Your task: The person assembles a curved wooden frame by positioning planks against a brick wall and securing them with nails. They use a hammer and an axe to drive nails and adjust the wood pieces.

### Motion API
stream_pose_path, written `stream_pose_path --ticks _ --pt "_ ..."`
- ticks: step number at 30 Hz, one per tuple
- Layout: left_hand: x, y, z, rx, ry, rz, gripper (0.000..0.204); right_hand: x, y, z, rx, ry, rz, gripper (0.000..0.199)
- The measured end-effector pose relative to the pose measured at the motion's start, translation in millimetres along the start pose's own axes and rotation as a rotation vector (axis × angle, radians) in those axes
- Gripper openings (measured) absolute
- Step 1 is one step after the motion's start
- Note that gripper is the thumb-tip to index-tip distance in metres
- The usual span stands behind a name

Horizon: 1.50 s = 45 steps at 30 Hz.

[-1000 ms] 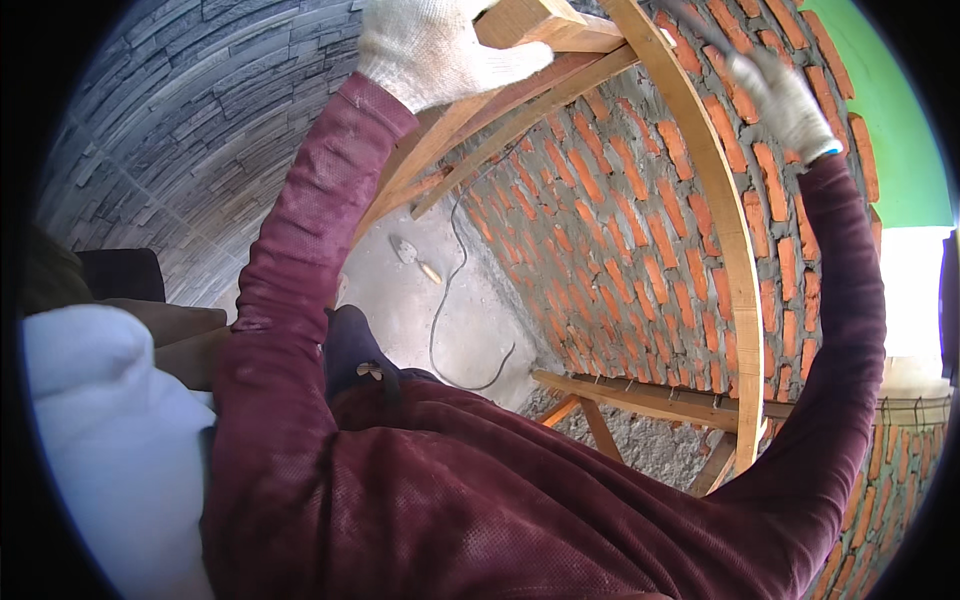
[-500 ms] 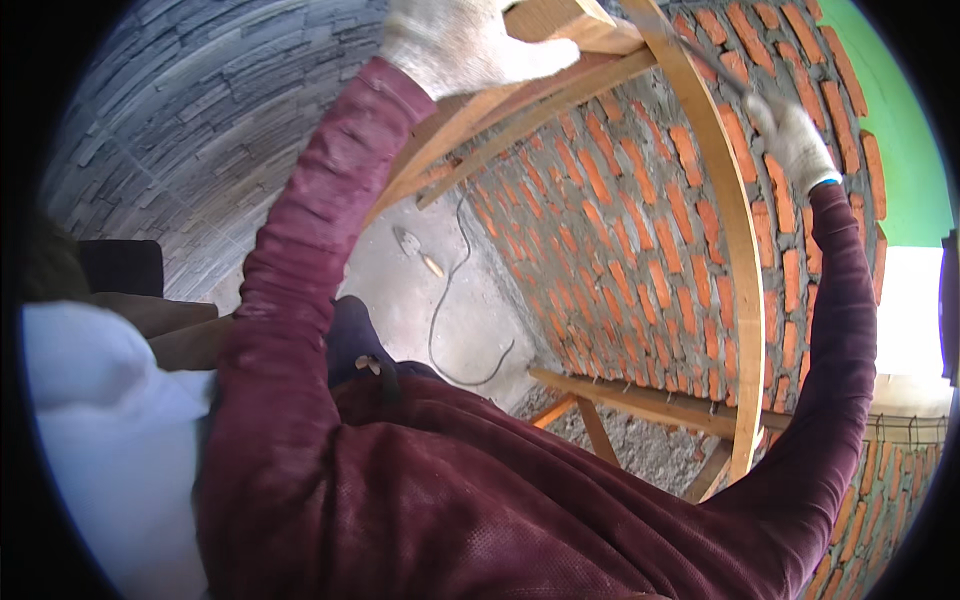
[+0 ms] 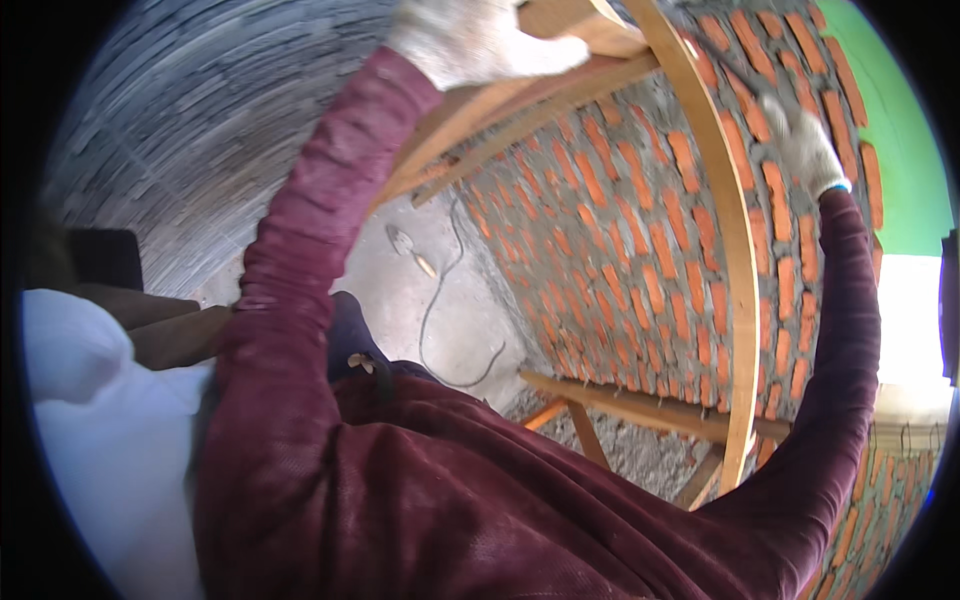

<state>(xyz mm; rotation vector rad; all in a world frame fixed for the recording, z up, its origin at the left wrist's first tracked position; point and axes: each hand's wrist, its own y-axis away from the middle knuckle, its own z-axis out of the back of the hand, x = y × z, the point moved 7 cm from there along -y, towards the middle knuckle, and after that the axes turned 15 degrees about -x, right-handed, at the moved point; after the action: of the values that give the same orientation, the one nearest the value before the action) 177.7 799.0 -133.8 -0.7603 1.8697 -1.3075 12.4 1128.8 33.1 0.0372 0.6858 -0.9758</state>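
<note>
My left hand (image 3: pixel 480 45), in a whitish work glove, grips a wooden beam (image 3: pixel 570 25) at the top of the view. Its thumb stretches along the wood; its other fingers are mostly hidden. On the right, my gloved right hand (image 3: pixel 812 150) is closed around a thin dark bar-like tool (image 3: pixel 725 62). The tool slants up and left toward the top of a long upright plank (image 3: pixel 735 240); its far end is hard to make out, so I cannot tell its exact kind. Both hands are raised in front of the brick wall (image 3: pixel 640 230).
A trowel (image 3: pixel 412 250) with a light handle and a dark cable (image 3: pixel 428 330) lie on the concrete floor (image 3: pixel 375 270). A low timber rail (image 3: pixel 630 405) with braces runs along the wall's foot. At the left, a person in a white top (image 3: pixel 120 430) is close beside me.
My right hand and the bar have shifted slightly right and down in view. The left hand still grips the beam, and the whole view has moved a little.
</note>
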Motion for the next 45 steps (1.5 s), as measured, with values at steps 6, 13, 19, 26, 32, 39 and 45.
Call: stream_pose_path --ticks 6,13,19,26,32,39,45 --pt "-0.3 3.8 -2.2 0.02 0.002 -0.015 0.038 31.7 -41.2 91.3 -0.405 -0.234 0.055 0.039" --pt "-1.6 3.7 -2.7 0.037 0.049 -0.002 0.04 -28.0 15.6 -36.9 0.28 0.136 -0.215 0.062" --pt "-11.4 5.1 -5.3 0.13 -0.045 -0.037 0.04 10.2 87.7 -9.4 0.076 -1.022 -0.844 0.044" --pt "-48.0 60.1 3.2 -0.034 -0.133 0.291 0.111 23.9 47.7 -6.7 -0.01 -0.836 -0.35 0.045" --pt "-69.6 109.8 7.2 0.03 -0.133 0.482 0.124 0.8 33.9 18.8 -0.17 -0.529 -0.185 0.047" --pt "-59.3 153.0 -2.4 -0.003 -0.161 0.696 0.141 -32.8 45.1 -15.1 -0.131 -0.256 0.09 0.033" --pt "-53.7 157.3 -0.6 -0.082 -0.208 0.847 0.127 -35.2 33.5 -19.2 -0.302 -0.221 0.218 0.036"
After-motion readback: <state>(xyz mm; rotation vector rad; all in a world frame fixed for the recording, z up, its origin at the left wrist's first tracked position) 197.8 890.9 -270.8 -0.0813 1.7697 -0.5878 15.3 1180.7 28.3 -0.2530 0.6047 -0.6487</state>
